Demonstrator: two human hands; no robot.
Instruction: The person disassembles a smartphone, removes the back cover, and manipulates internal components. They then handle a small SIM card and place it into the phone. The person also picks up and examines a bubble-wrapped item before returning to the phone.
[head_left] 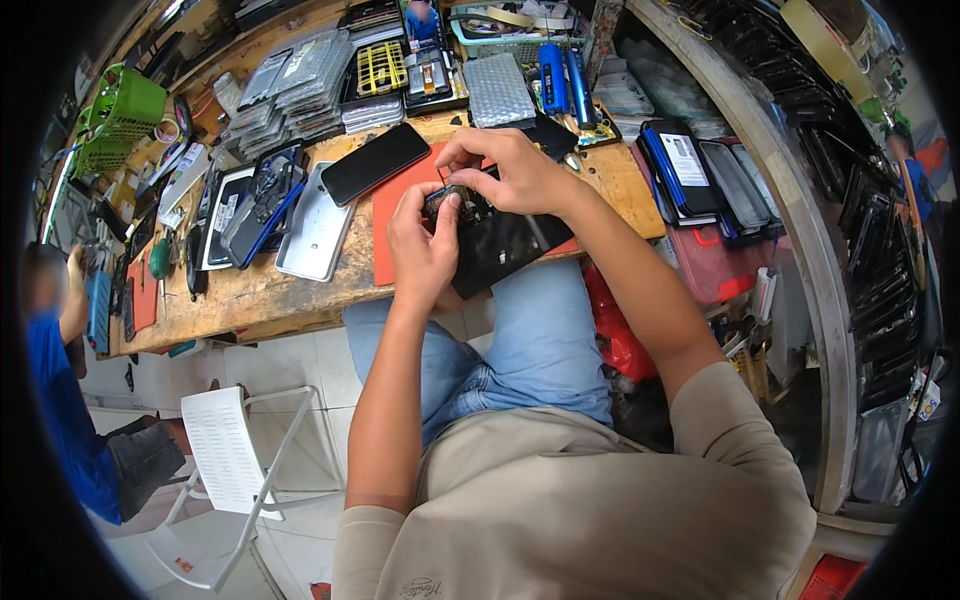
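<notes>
Head view: left hand (422,238) is pinching a small dark part (436,200) above the orange mat (383,245), right hand (515,178) is working against it, grip too hidden to tell; part is looking light, stiff, probably fragile, best taken by its edges.

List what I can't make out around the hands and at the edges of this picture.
All in the head view:
Small part in the left hand: partly covered by fingers, details too small.
Thin piece at the right hand: too small to identify.
Black flat object: partly hidden by the hands.
Person in blue: partly cut off by the dark rim.
</notes>
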